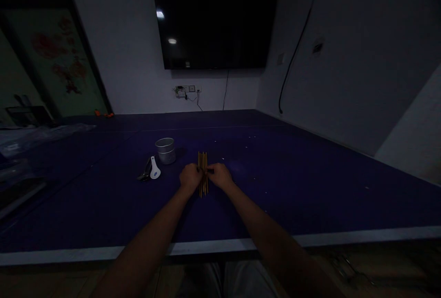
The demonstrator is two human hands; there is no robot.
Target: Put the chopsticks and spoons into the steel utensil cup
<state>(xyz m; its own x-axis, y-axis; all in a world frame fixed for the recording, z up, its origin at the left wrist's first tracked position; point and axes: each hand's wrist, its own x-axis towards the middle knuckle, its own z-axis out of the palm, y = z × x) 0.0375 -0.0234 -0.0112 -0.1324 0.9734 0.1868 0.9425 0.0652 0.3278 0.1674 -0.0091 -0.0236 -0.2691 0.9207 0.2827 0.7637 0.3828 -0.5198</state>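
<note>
A bundle of several wooden chopsticks [203,160] lies on the dark blue table [292,183], pointing away from me. My left hand [190,177] presses against the bundle's left side with curled fingers. My right hand [220,176] closes on it from the right, fingertips touching the sticks near their middle. Both hands squeeze the sticks together between them.
A small metal cup [166,150] stands left of the chopsticks. A white spoon [155,169] and a dark utensil [144,172] lie beside it. Clear plastic wrap [31,134] sits at the far left. A black screen [215,24] hangs on the wall behind.
</note>
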